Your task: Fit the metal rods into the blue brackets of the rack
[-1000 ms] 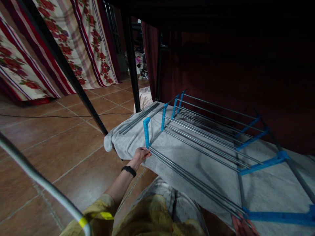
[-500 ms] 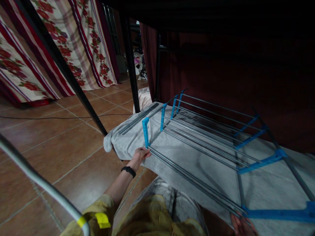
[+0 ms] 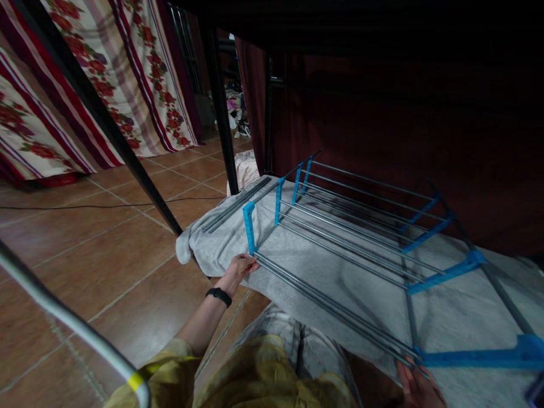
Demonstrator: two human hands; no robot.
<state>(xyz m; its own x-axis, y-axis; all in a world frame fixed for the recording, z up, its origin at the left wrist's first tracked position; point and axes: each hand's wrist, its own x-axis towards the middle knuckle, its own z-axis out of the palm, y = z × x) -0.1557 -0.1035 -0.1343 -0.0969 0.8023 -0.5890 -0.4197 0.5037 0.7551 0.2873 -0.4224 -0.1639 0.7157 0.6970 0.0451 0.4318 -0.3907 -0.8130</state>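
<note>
A rack of thin grey metal rods with blue plastic brackets (image 3: 446, 359) rests on a grey cloth. My left hand (image 3: 242, 265) pinches the left end of the nearest metal rods (image 3: 323, 301), just below an upright blue bracket (image 3: 249, 228). At the other end of these rods, by the long blue bracket, my right hand (image 3: 417, 386) has its fingers closed around a rod end; the hand is partly cut off by the lower frame edge. How many rods each hand grips is hard to make out.
Loose grey tubes (image 3: 236, 205) lie on the grey cloth (image 3: 204, 241) at the rack's left. Black frame posts (image 3: 223, 113) and a slanting black bar (image 3: 127, 150) stand nearby. A white curved tube (image 3: 68, 323) crosses the lower left. Flowered curtains (image 3: 106, 68) hang behind, above the tiled floor.
The view has shifted slightly. My right hand shows a little higher, its fingers more visible at the rod end. My left hand keeps its grip in the same place.
</note>
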